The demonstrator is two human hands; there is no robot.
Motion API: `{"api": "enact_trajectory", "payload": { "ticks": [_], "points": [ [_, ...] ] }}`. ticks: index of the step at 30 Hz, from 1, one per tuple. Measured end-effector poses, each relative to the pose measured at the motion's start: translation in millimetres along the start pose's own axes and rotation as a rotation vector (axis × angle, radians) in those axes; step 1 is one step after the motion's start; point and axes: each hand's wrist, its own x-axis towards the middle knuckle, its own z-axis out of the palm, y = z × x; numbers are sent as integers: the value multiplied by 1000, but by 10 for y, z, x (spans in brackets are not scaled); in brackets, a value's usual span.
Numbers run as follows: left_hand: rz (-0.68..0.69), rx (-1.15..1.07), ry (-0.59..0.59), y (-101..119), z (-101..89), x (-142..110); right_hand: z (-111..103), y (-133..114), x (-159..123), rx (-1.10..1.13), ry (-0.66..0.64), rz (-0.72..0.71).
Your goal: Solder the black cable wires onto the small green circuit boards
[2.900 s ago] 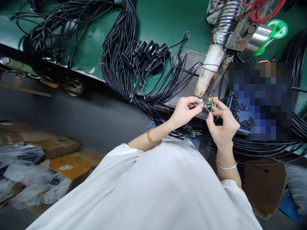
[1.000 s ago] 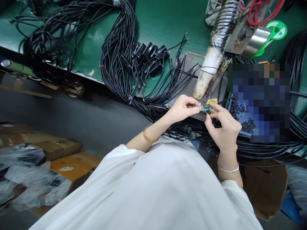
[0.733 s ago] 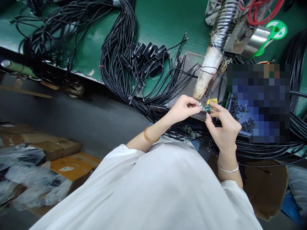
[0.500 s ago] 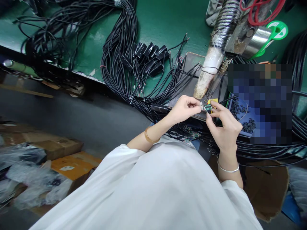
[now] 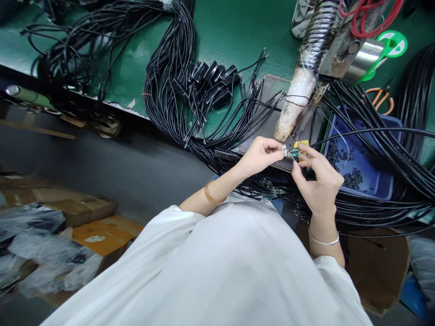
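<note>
My left hand (image 5: pixel 263 156) is closed in a pinch on a small white connector (image 5: pixel 284 149), at the left end of a small green circuit board (image 5: pixel 294 153). My right hand (image 5: pixel 317 176) has its fingers curled at the board's right end, with thumb and fingertips close around it. A thin silvery solder wire (image 5: pixel 348 147) loops down to my right hand, and a short tip shows by the thumb, pointing at the board. Just above my hands is the whitish end of a wrapped hose (image 5: pixel 283 127). A yellow piece (image 5: pixel 302 144) lies behind my right fingertips.
Black cables (image 5: pixel 170 59) and black housings (image 5: pixel 212 79) lie on the green table (image 5: pixel 234 31). A blue tray (image 5: pixel 377 183) of small black parts stands right, beneath more cables. A solder spool (image 5: pixel 365 56) and orange-handled pliers (image 5: pixel 382 96) are behind. Cardboard boxes (image 5: pixel 102 235) are lower left.
Both hands keep almost the same pose around the circuit board. The pixelated patch over the right side is gone, so the blue tray, cables and pliers show.
</note>
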Motion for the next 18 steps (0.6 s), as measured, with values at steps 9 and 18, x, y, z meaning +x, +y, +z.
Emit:
{"api": "enact_trajectory", "payload": {
  "ticks": [9,18],
  "points": [
    [7,64,-15,-18,16,-5,0,37,-20,-34,-18,-5],
    [27,58,-10,7,0,-10,-27,-25,-4,-67,-18,-34]
  ]
}}
